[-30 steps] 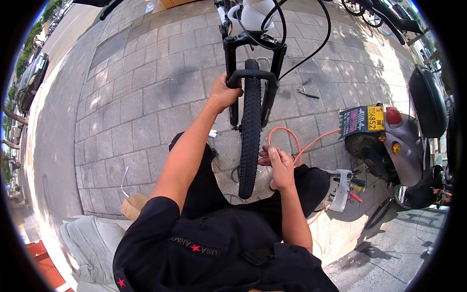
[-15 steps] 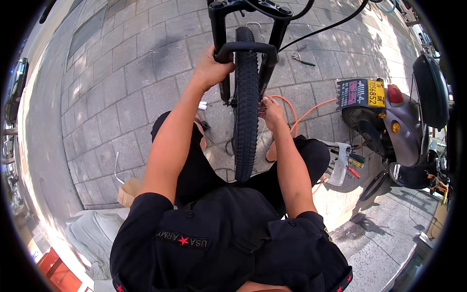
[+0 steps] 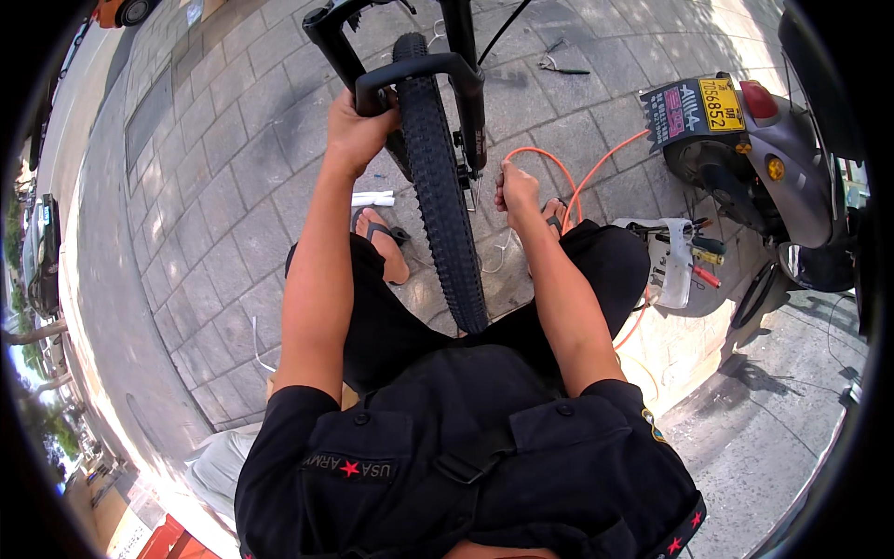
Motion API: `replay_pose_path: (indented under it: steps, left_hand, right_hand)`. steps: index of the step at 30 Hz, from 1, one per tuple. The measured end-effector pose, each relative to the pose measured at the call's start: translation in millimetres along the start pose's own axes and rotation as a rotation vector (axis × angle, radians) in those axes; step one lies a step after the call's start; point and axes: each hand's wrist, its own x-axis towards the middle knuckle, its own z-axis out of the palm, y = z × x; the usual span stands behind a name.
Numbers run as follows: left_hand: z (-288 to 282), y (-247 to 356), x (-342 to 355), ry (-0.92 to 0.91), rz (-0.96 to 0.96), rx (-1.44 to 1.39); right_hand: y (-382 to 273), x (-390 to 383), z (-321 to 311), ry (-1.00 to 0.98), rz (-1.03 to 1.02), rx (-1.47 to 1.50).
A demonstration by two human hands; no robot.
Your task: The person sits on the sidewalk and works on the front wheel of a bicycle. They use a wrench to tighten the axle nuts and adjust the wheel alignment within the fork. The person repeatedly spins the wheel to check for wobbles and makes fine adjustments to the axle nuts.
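A bicycle's front wheel with a knobbly black tyre (image 3: 438,186) stands between my knees, held in a black suspension fork (image 3: 467,102). My left hand (image 3: 358,138) is wrapped round the fork's left leg, just below its arch. Right of the axle, my right hand (image 3: 518,194) is closed with its fingers curled in. Whatever it may hold is hidden. A thin, pale metal piece (image 3: 477,197) shows between that hand and the wheel hub, too small to name.
An orange hose (image 3: 570,177) loops on the paving right of my right hand. Pliers (image 3: 563,67) lie farther off. A tray of tools with a white plastic bag (image 3: 677,265) sits beside my right knee, near a parked scooter (image 3: 792,177). White rolls (image 3: 372,198) lie by my left foot.
The fork and wheel have tilted and shifted left in view, with my left hand still on the fork leg. My right hand has moved away from the hub, leaving a gap.
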Motion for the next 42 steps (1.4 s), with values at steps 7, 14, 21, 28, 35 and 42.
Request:
replay_pose_path:
  steps: [7,14,21,28,35,42]
  left_hand:
    - [2,-1,2,-0.006,0.015,0.013]
    - [2,-3,3,0.009,0.020,-0.019]
    - [0,-3,3,0.011,0.013,-0.005]
    - [-5,-8,1,-0.001,0.046,0.033]
    - [-5,-3,1,0.014,0.020,0.010]
    - [-9,-2,-1,-0.024,0.007,0.076]
  right_hand:
    - [2,2,-9,-0.112,0.069,-0.093]
    - [10,-1,6,-0.204,-0.009,-0.052]
    - [15,7,11,-0.234,-0.064,-0.095]
    - [28,19,7,-0.260,-0.279,-0.237]
    - [33,32,3,-0.163,-0.552,-0.533]
    - [31,22,10,-0.247,-0.269,-0.103]
